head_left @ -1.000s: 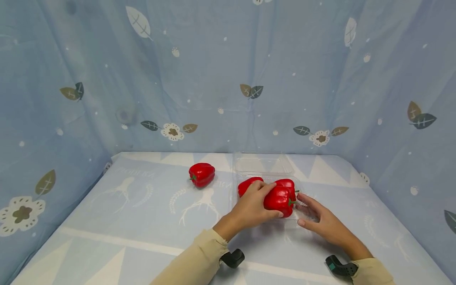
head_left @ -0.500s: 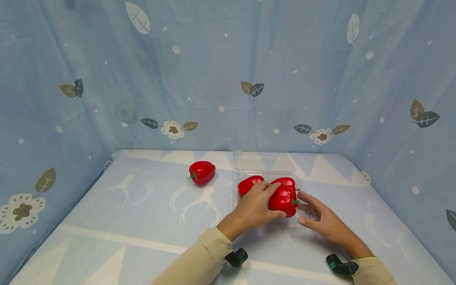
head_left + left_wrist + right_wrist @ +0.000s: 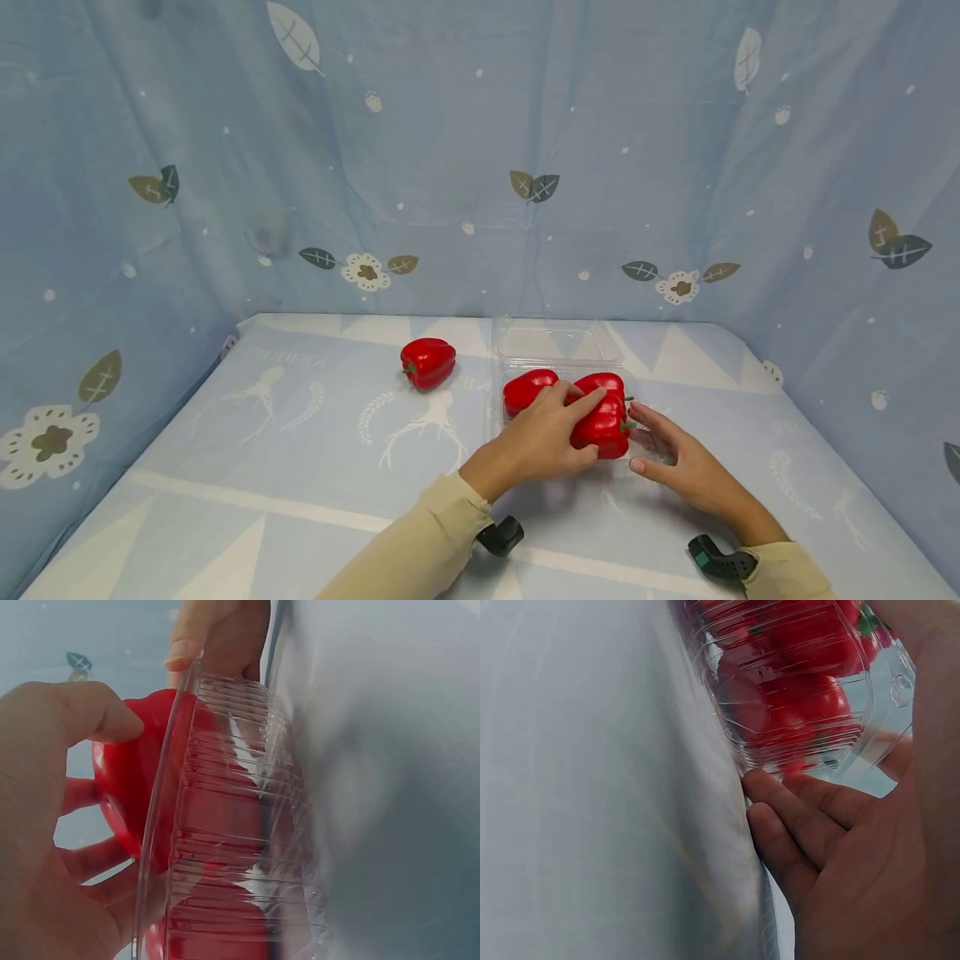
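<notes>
My left hand (image 3: 551, 433) holds the left end of a red bell pepper (image 3: 606, 432) at the front right of a clear plastic clamshell box (image 3: 555, 364). In the left wrist view, the thumb lies on the pepper (image 3: 154, 720); some fingertips are hidden behind it. Another bell pepper (image 3: 607, 383) sits just behind, and a third bell pepper (image 3: 528, 390) lies at the box's left. My right hand (image 3: 686, 467) stays at the box's right side, thumb apart from its fingers. In the right wrist view, these fingers (image 3: 780, 799) touch or nearly touch the box's ribbed wall.
A further red bell pepper (image 3: 427, 363) lies on the patterned cloth to the left of the box. The box's lid (image 3: 555, 340) is folded back towards the curtain (image 3: 480, 167). Curtain walls also stand at both sides of the table.
The front bell pepper has shifted slightly right and turned its stem further right, with my left hand at its left end. My right hand has hardly moved.
</notes>
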`<state>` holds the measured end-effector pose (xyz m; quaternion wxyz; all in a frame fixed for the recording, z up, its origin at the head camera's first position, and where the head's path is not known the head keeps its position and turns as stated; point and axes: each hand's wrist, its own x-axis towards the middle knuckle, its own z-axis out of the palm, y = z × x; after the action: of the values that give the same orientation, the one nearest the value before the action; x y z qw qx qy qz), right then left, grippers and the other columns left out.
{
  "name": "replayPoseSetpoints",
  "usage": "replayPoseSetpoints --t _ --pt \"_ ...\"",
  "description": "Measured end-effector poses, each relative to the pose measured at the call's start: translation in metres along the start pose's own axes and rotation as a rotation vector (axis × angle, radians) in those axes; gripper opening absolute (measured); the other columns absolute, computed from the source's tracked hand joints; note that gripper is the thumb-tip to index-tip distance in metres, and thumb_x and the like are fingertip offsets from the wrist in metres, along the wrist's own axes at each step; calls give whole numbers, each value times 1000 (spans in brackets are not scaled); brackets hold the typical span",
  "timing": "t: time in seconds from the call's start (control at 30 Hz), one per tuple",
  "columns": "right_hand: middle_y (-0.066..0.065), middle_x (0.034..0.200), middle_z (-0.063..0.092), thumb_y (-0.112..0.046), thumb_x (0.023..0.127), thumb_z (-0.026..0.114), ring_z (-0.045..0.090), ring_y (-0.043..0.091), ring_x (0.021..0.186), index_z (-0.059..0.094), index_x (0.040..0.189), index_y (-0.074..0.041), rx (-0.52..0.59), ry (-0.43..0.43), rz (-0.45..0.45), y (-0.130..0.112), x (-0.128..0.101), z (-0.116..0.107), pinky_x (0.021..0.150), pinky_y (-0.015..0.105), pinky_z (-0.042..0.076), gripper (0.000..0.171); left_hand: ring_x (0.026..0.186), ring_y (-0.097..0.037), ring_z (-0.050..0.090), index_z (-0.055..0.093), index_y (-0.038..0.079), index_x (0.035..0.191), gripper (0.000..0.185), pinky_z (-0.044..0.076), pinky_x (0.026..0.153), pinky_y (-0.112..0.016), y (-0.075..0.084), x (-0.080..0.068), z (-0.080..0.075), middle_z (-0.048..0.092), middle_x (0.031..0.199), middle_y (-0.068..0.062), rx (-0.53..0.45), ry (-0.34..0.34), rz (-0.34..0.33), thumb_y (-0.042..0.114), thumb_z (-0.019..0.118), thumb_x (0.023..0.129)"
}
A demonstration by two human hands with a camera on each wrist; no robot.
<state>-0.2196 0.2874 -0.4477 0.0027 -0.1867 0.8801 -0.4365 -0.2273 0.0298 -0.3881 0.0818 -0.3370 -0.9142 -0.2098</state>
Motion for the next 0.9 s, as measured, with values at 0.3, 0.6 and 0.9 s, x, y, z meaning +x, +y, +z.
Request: replayPoseSetpoints --t 0.3,0.6,0.9 --pt "7 148 38 -29 87 70 49 30 126 27 150 -19 -4 4 4 1 0 0 95 39 47 77 112 -13 48 38 31 146 71 49 89 -33 3 3 -4 47 128 6 8 -13 13 42 68 82" --pt "8 149 37 -35 84 72 48 33 126 26 150 -21 -33 16 40 -3 0 1 95 50 45 81 113 -13 50 42 32 143 73 49 90 -34 5 8 -6 49 131 5 24 -19 17 45 74 79" --pt "7 148 37 -35 85 71 49 30 125 27 150 -24 -61 26 16 -4 -2 0 96 46 44 79 112 -9 49 47 32 140 73 50 87 -30 5 10 -3 51 126 7 32 16 52 49 76 75"
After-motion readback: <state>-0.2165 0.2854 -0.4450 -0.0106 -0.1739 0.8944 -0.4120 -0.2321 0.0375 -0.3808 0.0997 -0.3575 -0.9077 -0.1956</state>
